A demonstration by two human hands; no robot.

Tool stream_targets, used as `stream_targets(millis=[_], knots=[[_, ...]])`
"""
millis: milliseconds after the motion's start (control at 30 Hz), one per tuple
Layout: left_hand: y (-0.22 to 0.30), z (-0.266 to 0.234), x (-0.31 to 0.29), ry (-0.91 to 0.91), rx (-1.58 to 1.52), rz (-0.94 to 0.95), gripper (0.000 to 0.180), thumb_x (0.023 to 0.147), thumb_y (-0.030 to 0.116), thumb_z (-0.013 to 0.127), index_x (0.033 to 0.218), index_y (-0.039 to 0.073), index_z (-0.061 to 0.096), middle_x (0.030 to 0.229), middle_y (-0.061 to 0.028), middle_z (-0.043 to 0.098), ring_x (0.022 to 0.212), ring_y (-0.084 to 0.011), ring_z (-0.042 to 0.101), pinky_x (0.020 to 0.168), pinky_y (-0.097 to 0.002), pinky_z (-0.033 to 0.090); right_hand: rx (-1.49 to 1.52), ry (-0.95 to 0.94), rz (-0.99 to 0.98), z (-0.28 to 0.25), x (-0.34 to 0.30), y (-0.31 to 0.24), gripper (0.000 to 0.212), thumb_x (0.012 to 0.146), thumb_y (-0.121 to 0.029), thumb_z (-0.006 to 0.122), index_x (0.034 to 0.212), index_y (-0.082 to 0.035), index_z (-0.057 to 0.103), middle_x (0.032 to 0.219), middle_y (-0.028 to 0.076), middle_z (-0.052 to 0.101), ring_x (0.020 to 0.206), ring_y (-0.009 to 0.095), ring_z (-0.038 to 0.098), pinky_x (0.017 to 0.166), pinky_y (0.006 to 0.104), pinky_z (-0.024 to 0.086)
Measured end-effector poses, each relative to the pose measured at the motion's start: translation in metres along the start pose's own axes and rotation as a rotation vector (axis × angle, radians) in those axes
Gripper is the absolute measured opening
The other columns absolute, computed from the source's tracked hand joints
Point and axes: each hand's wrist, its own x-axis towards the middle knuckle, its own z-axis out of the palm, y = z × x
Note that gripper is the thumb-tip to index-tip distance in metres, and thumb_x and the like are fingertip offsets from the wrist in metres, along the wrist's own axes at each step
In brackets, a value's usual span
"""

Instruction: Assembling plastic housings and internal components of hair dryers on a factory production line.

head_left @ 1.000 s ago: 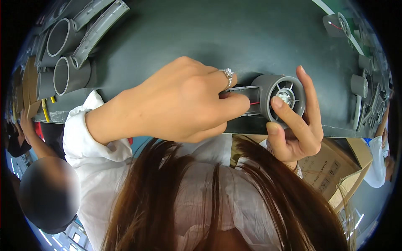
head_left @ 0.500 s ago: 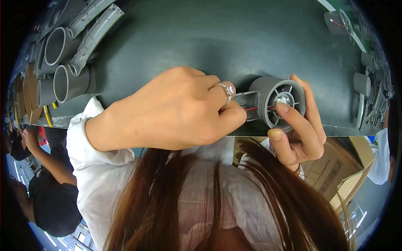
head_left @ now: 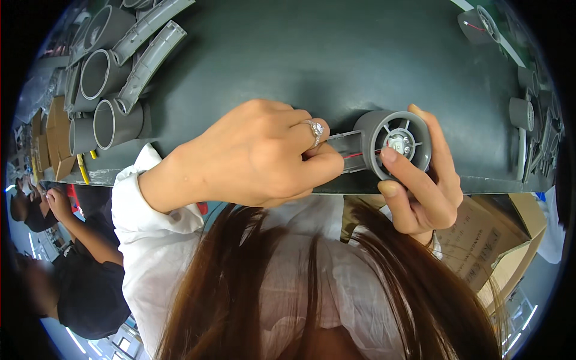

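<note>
Close to the table's near edge I have a grey round plastic housing (head_left: 367, 135) with a trough-like open handle, its round end toward the right. Inside its spoked ring sits a silvery motor (head_left: 398, 142), and a red wire (head_left: 354, 156) runs from there along the handle. My left hand (head_left: 264, 156), wearing a ring, is closed round the handle's far end, which its fingers hide. With thumb and fingers my right hand (head_left: 429, 180) grips the round end from the right. Its index fingertip presses beside the motor, where the wire comes in.
Several similar grey housings (head_left: 114, 123) with long handles stand at the left. More grey parts (head_left: 521, 114) lie at the right, with a wired one (head_left: 480, 25) beyond. An open cardboard box (head_left: 480, 240) is below the table edge. A person (head_left: 84, 282) sits at the left.
The view has shifted slightly, moving the surroundings to the right. My hands and the housing have moved slightly left in view; both hands keep their hold, the index finger still by the motor.
</note>
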Motion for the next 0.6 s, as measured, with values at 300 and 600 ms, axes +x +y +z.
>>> stream_targets(millis=[300, 600], knots=[[-0.0002, 0.0016, 0.0008, -0.017, 0.034, 0.035, 0.020, 0.059, 0.008, 0.060, 0.061, 0.004, 0.041, 0.054, -0.0052, 0.039, 0.044, -0.0183, 0.045, 0.037, -0.0303, 0.038, -0.029, 0.054, 0.012, 0.0043, -0.0013, -0.0007, 0.029, 0.068, -0.015, 0.071, 0.093, -0.001, 0.072, 0.108, 0.035, 0.055, 0.079, 0.036, 0.067, 0.065, 0.0351, 0.057], [0.0011, 0.0032, -0.0011, -0.005, 0.038, 0.066, 0.020, 0.059, 0.007, 0.060, 0.061, 0.004, 0.041, 0.055, -0.0057, 0.040, 0.045, -0.0180, 0.046, 0.037, -0.0300, 0.038, -0.024, 0.051, 0.007, 0.0021, 0.0005, -0.0017, 0.029, 0.070, -0.017, 0.070, 0.094, -0.002, 0.071, 0.106, 0.032, 0.057, 0.076, 0.033, 0.067, 0.062, 0.0332, 0.056]])
